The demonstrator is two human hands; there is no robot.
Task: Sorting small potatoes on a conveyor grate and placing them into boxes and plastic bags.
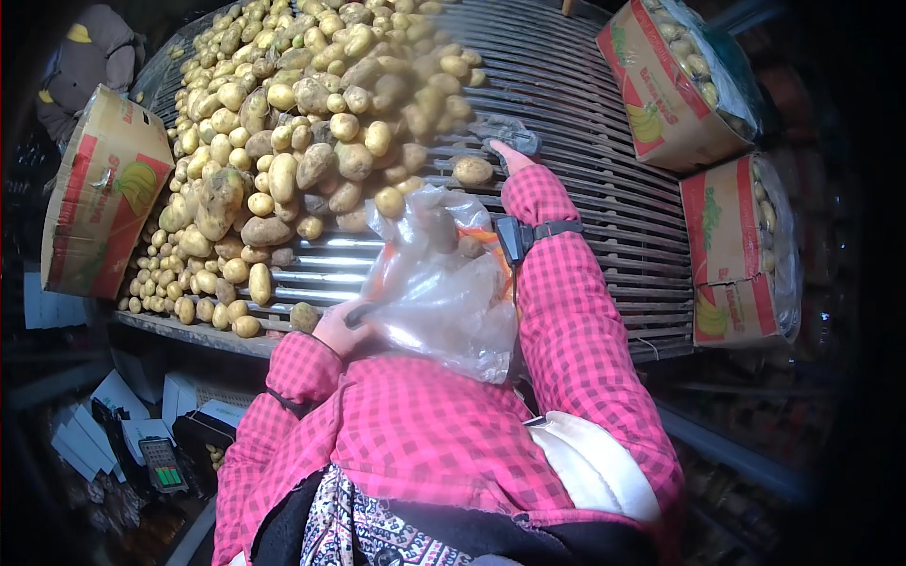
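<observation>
Before me a clear plastic bag [439, 318] with orange markings lies against my front, its mouth towards the potatoes. A brownish potato [471, 247] shows at the bag. My left hand [343, 329] grips the bag's left edge. My right hand [513, 138], in a grey glove, is over the slatted metal table [601, 212], beyond the bag. Just below it rests a single potato [472, 170]. The glove's fingers are blurred, so whether they hold anything is unclear. A big heap of potatoes [283, 141], some muddy, spreads to the left of the bag.
A cardboard banana box [106, 198] stands at the table's left edge. Two more boxes, an upper box [651, 92] and a lower box [729, 247], hold potatoes in plastic liners at the right. A person's sleeve [106, 49] shows top left. Below left lies a device with a green display [164, 467].
</observation>
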